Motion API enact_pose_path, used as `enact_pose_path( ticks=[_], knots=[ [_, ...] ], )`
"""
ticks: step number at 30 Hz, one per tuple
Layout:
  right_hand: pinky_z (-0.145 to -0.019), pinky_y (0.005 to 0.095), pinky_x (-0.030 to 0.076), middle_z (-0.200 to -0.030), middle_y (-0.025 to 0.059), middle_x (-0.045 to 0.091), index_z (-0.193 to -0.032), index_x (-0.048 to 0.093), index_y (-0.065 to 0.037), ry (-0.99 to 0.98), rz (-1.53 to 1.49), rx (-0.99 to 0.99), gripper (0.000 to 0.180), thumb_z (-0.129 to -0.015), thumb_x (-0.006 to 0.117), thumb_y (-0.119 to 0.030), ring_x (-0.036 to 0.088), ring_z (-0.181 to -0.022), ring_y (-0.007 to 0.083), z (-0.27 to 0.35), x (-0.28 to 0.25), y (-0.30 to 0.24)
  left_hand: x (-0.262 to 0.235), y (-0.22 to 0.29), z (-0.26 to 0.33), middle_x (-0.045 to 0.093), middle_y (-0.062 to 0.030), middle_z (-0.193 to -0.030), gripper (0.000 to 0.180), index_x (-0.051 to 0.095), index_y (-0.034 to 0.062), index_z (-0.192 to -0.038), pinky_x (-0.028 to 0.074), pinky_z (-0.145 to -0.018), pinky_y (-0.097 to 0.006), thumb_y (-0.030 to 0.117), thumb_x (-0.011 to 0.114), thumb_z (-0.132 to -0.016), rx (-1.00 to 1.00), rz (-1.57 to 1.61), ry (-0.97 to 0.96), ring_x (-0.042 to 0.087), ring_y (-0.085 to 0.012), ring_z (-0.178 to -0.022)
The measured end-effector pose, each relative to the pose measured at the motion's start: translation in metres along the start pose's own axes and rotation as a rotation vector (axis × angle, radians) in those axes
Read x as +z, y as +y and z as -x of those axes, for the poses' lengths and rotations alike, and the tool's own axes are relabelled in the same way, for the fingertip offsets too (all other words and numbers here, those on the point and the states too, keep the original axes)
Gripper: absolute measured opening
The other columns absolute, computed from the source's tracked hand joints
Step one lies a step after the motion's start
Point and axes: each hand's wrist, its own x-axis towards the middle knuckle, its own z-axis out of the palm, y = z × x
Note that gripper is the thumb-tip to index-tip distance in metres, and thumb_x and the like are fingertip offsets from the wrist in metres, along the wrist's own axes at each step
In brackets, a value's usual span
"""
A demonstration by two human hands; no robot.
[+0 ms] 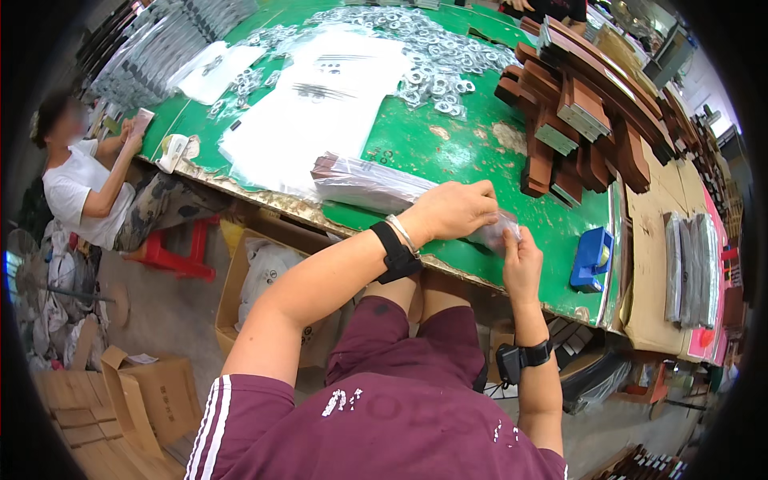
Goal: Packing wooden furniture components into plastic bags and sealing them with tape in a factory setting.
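Note:
A long brown bar in a clear plastic bag [372, 182] lies along the near edge of the green table [432, 140], tilted down toward the right. My left hand [456, 210] rests over the bar's right part with its fingers curled down onto the wrap; a metal bangle and a black band circle that wrist. At the right end of the bag, my right hand [522, 260] pinches the loose plastic between thumb and fingers. The part of the bar under my left hand is hidden. A blue tape dispenser [592, 260] stands right of my right hand.
Brown bars [572, 112] are piled at the right. White plastic bags [320, 120] and small bagged ring-shaped parts [436, 68] cover the far table. Wrapped bars [690, 268] lie on cardboard at far right. A person [92, 180] sits at left; an open carton [240, 280] stands below the table.

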Motion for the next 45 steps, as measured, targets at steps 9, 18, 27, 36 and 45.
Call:
enact_pose_path(
  ticks=[9,18,27,36,45],
  knots=[
    [-0.062,0.0427,0.048,-0.077,0.0175,0.06,-0.079,0.055,-0.002,0.097,0.553,-0.246,0.021,-0.093,0.062,-0.016,0.061,-0.071,0.0349,0.016,0.007,-0.026,0.01,0.006,0.004,0.062,-0.0098,-0.097,0.021,0.066,0.0093,-0.094,0.052,-0.073,-0.045,0.029,0.059,-0.092,-0.065,-0.052,0.109,0.063,-0.0333,-0.083],
    [-0.076,0.0285,0.045,-0.11,0.0076,0.064,-0.089,0.07,0.002,-0.026,-0.089,-0.02,0.013,-0.089,0.064,-0.01,0.057,-0.094,0.0158,-0.033,-0.006,0.02,0.013,0.011,0.001,0.063,-0.0128,-0.085,0.021,0.062,0.0062,-0.086,0.051,-0.069,-0.045,0.027,0.06,-0.089,-0.127,-0.032,0.233,0.064,-0.0352,-0.08],
    [-0.067,0.0236,0.047,-0.085,0.0024,0.068,-0.096,0.069,0.002,0.043,-0.701,0.426,0.014,-0.089,0.069,-0.01,0.06,-0.072,0.0084,-0.032,0.011,0.026,0.019,0.014,0.002,0.064,-0.017,-0.077,0.018,0.059,0.0049,-0.088,0.05,-0.064,-0.048,0.022,0.058,-0.089,-0.189,0.039,0.311,0.064,-0.038,-0.074],
    [-0.068,0.0264,0.047,-0.11,0.0106,0.062,-0.111,0.061,0.005,0.151,-0.401,0.235,0.04,-0.081,0.078,-0.016,0.059,-0.08,0.0124,-0.029,0.005,0.037,0.024,0.017,0.002,0.063,-0.0171,-0.075,0.017,0.056,0.0039,-0.089,0.051,-0.062,-0.047,0.021,0.059,-0.089,-0.156,-0.065,0.303,0.064,-0.0373,-0.071],
    [-0.068,0.0302,0.048,-0.091,0.0086,0.057,-0.105,0.062,-0.001,0.266,0.148,0.05,0.04,-0.074,0.083,-0.015,0.055,-0.073,0.0172,0.027,0.0,-0.002,0.026,0.018,0.001,0.062,-0.016,-0.07,0.019,0.055,0.0048,-0.084,0.05,-0.058,-0.046,0.022,0.06,-0.09,-0.146,-0.122,0.378,0.063,-0.0366,-0.066]
  ],
)
